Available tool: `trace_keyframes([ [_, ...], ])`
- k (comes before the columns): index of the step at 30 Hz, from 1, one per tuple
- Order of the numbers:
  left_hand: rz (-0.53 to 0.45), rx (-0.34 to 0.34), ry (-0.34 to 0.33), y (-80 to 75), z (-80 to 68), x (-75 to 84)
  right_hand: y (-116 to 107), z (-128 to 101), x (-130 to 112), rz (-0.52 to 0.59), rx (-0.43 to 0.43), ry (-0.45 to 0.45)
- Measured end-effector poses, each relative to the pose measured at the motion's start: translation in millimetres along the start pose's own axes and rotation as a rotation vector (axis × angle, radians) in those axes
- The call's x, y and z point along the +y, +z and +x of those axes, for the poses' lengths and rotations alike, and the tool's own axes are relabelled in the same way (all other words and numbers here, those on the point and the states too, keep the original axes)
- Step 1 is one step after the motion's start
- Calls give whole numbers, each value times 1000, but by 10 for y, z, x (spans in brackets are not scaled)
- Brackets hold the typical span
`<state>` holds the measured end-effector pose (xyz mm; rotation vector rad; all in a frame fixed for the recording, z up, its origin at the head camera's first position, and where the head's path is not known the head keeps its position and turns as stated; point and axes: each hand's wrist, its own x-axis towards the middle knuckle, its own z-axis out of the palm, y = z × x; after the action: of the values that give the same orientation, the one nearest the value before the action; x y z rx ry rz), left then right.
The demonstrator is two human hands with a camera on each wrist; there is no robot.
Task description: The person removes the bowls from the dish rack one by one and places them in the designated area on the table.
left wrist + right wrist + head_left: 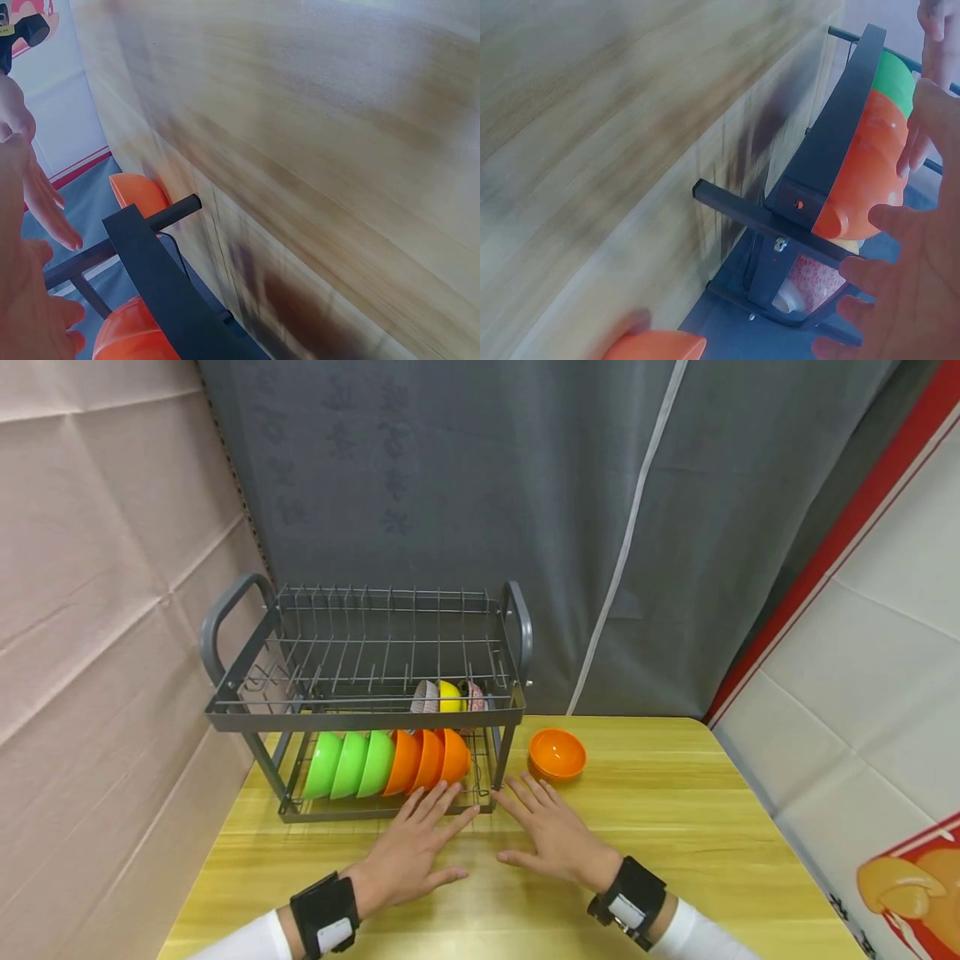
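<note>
Fingers (442,804) of left hand (405,860) and right hand (558,841) are pointing forward, well spread, holding nothing; one orange bowl (557,754) is standing on the table (675,827), beside the rack (360,722).

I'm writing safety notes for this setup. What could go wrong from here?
The right hand is close to the lone orange bowl, so a careless reach might knock it across the table.
The left hand is near the lower tier of the dish rack; a bump could jostle the green bowls and orange bowls standing on edge there.
</note>
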<state>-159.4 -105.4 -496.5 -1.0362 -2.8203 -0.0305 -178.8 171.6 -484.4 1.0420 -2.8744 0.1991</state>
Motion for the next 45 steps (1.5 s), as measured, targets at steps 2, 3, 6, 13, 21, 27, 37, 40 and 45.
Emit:
trace_keyframes([
  [2,-16,1,-6,-2,-3,-6,1,-9,-20,-1,-2,-2],
  [3,-21,3,-8,-7,-5,-10,2,-15,-32,-5,-3,-4],
  [6,-41,7,-22,-29,-15,-25,11,-20,-80,-15,-9,-20],
  [13,-56,18,-42,-60,-8,-52,72,-33,-179,-36,-19,-51],
  [21,-93,48,-76,-77,19,-69,106,-51,-224,-36,-37,-54],
  [27,-188,46,-102,-82,54,-74,108,-56,-240,-52,-40,-61],
  [37,-349,44,-162,-54,97,-54,127,-48,-241,-45,-24,-76],
  [40,-419,53,-187,-51,122,-36,125,-50,-242,-42,-23,-71],
  [45,-560,111,-251,-89,183,-22,128,-52,-243,-33,-21,-67],
])
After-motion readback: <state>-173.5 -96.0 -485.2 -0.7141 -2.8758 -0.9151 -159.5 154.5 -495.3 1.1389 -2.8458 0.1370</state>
